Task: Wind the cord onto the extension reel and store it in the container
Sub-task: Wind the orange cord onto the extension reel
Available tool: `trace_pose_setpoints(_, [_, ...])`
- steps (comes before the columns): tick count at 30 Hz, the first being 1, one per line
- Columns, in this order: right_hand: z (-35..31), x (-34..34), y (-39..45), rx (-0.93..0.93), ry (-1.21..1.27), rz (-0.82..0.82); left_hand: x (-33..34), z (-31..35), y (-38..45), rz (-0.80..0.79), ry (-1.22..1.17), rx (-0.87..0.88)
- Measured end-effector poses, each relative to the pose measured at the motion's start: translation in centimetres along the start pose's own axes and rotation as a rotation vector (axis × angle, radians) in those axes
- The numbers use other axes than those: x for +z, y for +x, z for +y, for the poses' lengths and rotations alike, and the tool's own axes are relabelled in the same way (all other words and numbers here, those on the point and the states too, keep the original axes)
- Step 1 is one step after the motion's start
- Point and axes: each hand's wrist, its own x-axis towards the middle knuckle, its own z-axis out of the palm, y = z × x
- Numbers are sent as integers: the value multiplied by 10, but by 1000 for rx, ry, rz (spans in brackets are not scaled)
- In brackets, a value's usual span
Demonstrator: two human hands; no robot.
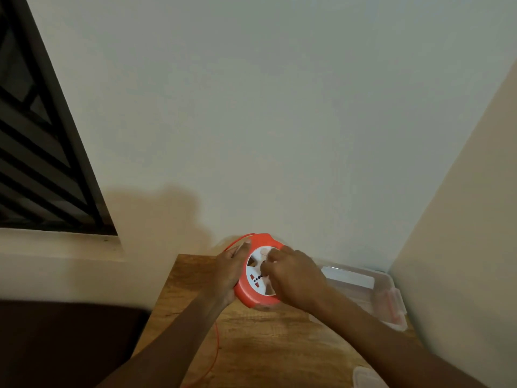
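1. The reel [258,271] is held tilted above the far end of the wooden table [268,348], its white socket face turned toward the wearer, probably so the winding can be watched.
2. The left hand [229,273] is wrapped around the reel's left rim, fingers curled closed on it, apparently to steady the body.
3. The right hand [293,273] is closed over the white centre; exactly what is pinched cannot be told.
4. The thin orange cord [216,351] trails below the reel, across the table, still unwound.
5. The clear plastic container [375,292], rectangular with orange clips, stands open right of the reel, ready for storage.
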Motion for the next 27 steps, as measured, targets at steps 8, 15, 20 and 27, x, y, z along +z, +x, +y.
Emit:
trace_pose_setpoints(8, [13,-7,2,-389,-247,-325,-13,6,-2,-112,83,-9])
trace_pose_setpoints(15, [0,-6,8,-489,-550,-289,-14,19,-4,-202,161,-26])
trace_pose_setpoints(20, [-1,-11,17,-515,-631,-242,-13,19,-3,-185,137,-44])
trace_pose_setpoints(27, [7,1,27,71,-92,-49,1,21,-1,17,-39,66])
